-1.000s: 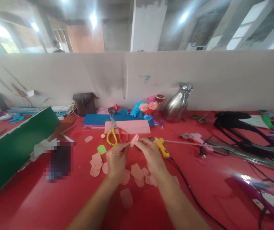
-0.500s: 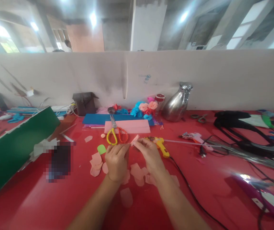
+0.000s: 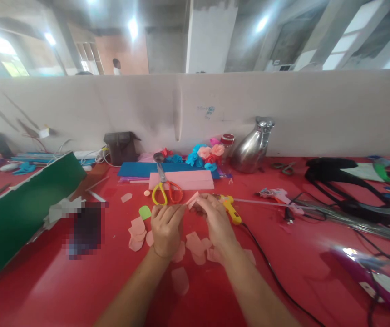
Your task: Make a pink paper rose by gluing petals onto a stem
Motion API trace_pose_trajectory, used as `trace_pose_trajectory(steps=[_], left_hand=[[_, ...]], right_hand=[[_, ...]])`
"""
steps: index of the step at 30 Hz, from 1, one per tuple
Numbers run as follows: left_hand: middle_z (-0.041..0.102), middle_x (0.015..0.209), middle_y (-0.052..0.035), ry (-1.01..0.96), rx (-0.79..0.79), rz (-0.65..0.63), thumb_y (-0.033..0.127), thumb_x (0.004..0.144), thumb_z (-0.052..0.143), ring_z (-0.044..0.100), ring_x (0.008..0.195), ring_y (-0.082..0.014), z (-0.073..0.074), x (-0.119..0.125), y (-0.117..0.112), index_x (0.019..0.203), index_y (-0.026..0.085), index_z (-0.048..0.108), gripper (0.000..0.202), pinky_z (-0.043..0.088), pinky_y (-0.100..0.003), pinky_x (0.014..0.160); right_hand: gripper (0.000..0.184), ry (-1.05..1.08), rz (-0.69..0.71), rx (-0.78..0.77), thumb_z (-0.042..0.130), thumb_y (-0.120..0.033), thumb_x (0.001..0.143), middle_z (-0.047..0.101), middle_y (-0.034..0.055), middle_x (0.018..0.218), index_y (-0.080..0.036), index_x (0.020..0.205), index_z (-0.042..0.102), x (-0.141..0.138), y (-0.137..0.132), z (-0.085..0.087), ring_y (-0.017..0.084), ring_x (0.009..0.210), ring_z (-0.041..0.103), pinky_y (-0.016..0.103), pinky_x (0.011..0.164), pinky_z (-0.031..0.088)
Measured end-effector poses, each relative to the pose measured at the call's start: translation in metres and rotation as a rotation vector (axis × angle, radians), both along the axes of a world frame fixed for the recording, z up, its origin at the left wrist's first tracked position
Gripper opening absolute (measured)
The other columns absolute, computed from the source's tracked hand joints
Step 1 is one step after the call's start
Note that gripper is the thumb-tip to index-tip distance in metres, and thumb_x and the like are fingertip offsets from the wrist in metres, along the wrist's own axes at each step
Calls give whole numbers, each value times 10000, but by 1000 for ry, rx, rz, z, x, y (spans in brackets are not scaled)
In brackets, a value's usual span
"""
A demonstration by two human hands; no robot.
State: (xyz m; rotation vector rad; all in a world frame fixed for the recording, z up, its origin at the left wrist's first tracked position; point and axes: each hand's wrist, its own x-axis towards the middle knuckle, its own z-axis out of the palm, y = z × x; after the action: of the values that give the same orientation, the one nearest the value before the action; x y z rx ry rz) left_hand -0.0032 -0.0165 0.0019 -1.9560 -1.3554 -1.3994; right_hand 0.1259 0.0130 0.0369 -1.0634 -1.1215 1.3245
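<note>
My right hand pinches a small pink crepe-paper petal between thumb and fingers; the petal looks folded or curled. Right beside it, my left hand is closed, its fingertips meeting the petal's left end. What lies inside the left fingers is hidden. Loose pink petals lie left of the hands, and more petals are spread beneath and between the wrists. A light green paper piece rests near the left knuckles. Just beyond the hands are scissors with yellow and orange handles.
A yellow glue gun with a black cord lies close to my right hand. Behind stand paper flowers, folded pink paper and a steel jug. A green board stands at left; a purple-and-white device sits at right.
My right hand has shifted slightly, and the petal now shows at a steeper tilt between the hands. At far left, another person's hand has gone from view.
</note>
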Motion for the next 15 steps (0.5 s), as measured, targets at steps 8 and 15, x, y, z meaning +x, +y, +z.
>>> trace_pose_trajectory(steps=[8, 15], left_hand=[[706, 833, -40, 40, -94, -24, 109, 808, 524, 610, 737, -162, 1, 0, -2, 931, 204, 642, 195, 367, -332, 730], [684, 840, -65, -545, -548, -317, 244, 809, 526, 598, 741, -160, 5, 7, 7, 915, 183, 674, 192, 446, -276, 663]], right_hand=[[199, 7, -46, 3, 682, -366, 649, 632, 1, 615, -180, 669, 613, -3, 0, 3, 144, 614, 568, 282, 647, 430], [142, -28, -9, 49, 653, -316, 673, 655, 15, 642, -184, 629, 627, 3, 3, 3, 157, 666, 584, 299, 721, 440]])
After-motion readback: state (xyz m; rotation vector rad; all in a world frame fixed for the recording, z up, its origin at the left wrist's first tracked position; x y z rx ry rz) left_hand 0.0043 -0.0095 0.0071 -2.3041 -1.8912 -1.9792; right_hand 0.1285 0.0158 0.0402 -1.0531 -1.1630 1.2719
